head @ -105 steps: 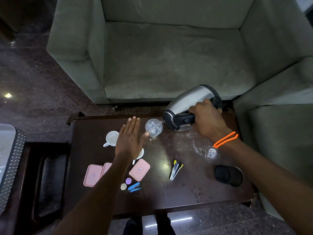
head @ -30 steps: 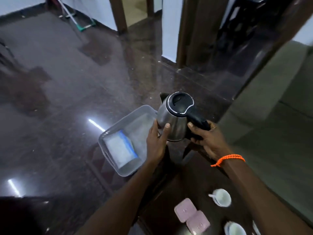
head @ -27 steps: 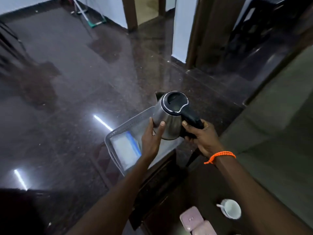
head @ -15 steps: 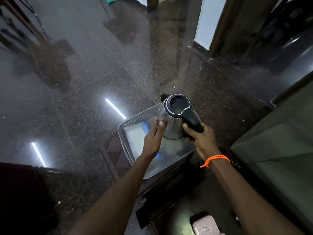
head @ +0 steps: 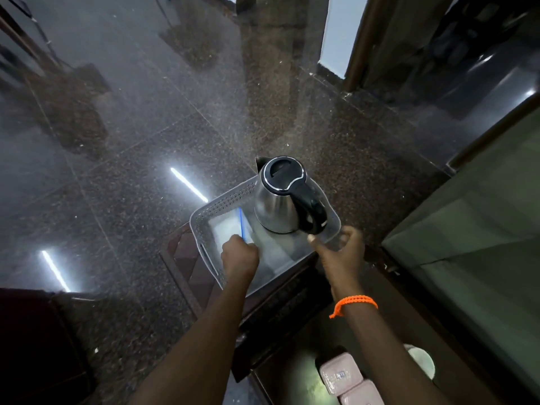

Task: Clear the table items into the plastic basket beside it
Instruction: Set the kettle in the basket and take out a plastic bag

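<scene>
Kettle (head: 280,206) upright in the basket (head: 222,204) — far right corner, flat pack (head: 228,229) left of it, left hand (head: 239,255) over basket's middle, right hand (head: 340,249) at its right rim — boxes (head: 340,375) on table behind.

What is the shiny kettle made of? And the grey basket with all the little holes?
The kettle body looks like polished metal, probably stainless steel: it is silvery and mirrors the light. Its lid and handle look like glossy black plastic. The basket looks like matte grey plastic: its thin wall has neat rows of moulded holes and a rounded rim.
</scene>
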{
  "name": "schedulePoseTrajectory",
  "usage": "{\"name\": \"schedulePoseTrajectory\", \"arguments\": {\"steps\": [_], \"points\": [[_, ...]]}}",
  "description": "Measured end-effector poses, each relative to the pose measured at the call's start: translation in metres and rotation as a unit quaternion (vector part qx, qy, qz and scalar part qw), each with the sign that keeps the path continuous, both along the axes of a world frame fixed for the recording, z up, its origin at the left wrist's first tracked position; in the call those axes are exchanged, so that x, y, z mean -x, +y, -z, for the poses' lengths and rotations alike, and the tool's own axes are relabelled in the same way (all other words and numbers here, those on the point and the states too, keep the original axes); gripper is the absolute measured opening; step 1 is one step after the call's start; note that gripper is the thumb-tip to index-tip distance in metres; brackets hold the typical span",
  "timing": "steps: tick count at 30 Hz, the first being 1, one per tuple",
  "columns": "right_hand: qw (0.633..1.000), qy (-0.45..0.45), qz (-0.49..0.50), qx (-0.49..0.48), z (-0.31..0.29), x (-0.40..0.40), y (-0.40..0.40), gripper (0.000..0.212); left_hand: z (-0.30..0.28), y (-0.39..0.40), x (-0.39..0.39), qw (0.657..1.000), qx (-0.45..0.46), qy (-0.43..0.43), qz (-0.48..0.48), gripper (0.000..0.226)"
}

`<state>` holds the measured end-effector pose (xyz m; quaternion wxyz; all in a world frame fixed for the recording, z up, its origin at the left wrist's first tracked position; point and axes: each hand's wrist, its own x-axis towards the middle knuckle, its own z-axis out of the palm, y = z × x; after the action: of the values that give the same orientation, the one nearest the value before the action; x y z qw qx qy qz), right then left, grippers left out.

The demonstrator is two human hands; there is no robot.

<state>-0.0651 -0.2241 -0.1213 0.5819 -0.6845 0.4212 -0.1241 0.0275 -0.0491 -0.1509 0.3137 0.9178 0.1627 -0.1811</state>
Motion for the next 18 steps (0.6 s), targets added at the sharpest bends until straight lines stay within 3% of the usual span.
{"name": "schedulePoseTrajectory", "arguments": {"steps": [2,4,7,11,14,18], "points": [[1.000,0.006,0.000,0.005,-0.005,0.013,0.017,0.038,-0.016,-0.005,0.006,0.999,0.035,-0.040,-0.009,0.012],[0.998,-0.015,-0.064,0.007,-0.016,0.016,0.033,0.023,-0.036,-0.012,0.018,0.990,0.108,-0.078,-0.047,0.008],[0.990,-0.025,-0.139,-0.016,-0.043,0.008,0.046,0.033,-0.067,-0.020,0.043,0.954,0.276,-0.082,-0.085,0.010],[0.987,-0.023,-0.153,-0.033,-0.071,0.011,0.037,0.038,-0.093,-0.019,0.073,0.914,0.405,-0.027,0.007,0.017],[0.987,-0.027,-0.140,-0.076,-0.090,0.037,0.018,0.013,-0.114,-0.026,0.097,0.886,0.458,0.010,0.067,0.014],[0.996,-0.003,-0.029,-0.089,-0.119,0.089,-0.023,0.023,-0.136,-0.046,0.126,0.890,0.455,0.023,0.018,0.012]]}}
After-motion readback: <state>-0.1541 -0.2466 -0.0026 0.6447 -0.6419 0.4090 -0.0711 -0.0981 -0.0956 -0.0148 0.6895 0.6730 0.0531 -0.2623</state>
